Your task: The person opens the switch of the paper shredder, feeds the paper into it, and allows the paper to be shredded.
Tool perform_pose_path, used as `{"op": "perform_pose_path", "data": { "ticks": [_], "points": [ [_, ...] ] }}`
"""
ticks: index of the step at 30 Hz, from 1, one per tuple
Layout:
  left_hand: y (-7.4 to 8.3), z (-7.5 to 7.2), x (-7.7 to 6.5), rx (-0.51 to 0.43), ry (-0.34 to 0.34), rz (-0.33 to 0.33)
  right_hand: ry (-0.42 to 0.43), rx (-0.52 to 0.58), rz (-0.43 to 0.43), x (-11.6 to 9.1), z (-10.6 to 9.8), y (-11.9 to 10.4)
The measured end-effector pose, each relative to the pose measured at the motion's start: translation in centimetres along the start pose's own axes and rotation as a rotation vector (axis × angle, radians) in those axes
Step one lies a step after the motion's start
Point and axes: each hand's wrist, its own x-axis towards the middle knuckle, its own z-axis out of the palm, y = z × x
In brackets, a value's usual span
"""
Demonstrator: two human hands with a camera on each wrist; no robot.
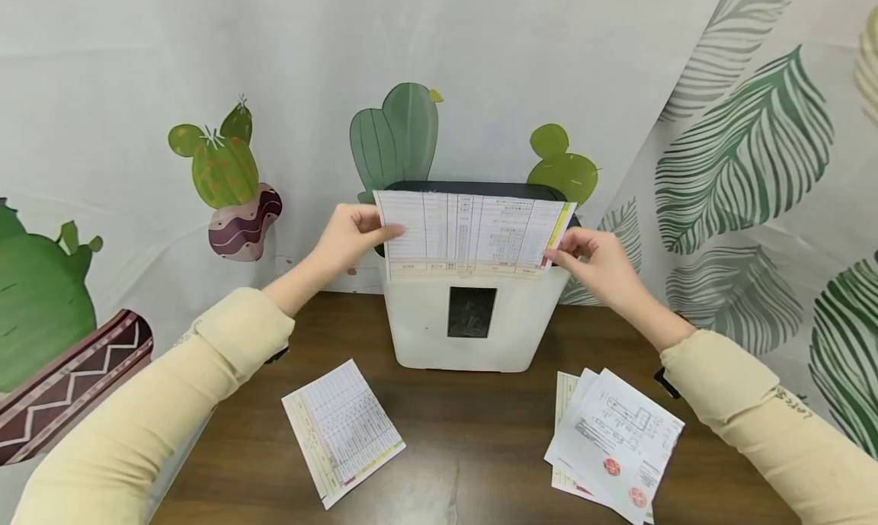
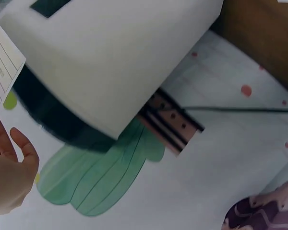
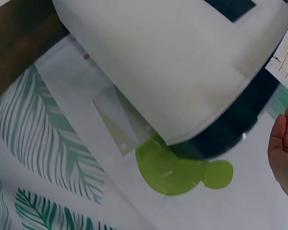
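Note:
Both hands hold a printed sheet of paper (image 1: 473, 232) in front of the upper part of a white machine with a dark top, which looks like a paper shredder (image 1: 418, 327). At the sheet's left edge the left hand (image 1: 353, 239) pinches it, thumb on the printed face. The right hand (image 1: 595, 262) pinches the right edge, near the coloured strip. The sheet hides much of the dark top; whether it touches the machine I cannot tell. In the left wrist view only a corner of the paper (image 2: 2, 67) shows, beside the left hand (image 2: 12, 172).
Another printed sheet (image 1: 346, 433) lies on the brown table (image 1: 439, 449) at the left. A small pile of papers (image 1: 610, 441), the top one with red stamps, lies at the right. A dark cord (image 2: 240, 109) runs from the machine. Behind hangs a patterned curtain (image 1: 302, 68).

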Motion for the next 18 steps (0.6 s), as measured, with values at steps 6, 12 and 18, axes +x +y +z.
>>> {"op": "perform_pose_path", "data": {
  "ticks": [6, 12, 18],
  "points": [
    [1.2, -0.5, 2.4, -0.009, 0.018, 0.027, 0.035, -0.034, 0.004, 2.2, -1.2, -0.5],
    [1.8, -0.1, 4.9, -0.004, 0.095, 0.047, 0.094, -0.037, 0.028, 4.2, -2.2, -0.2],
    [2.0, 0.3, 6.5, -0.015, 0.149, 0.043, 0.120, -0.066, 0.058, 5.8, -2.0, 0.6]
  ]
}}
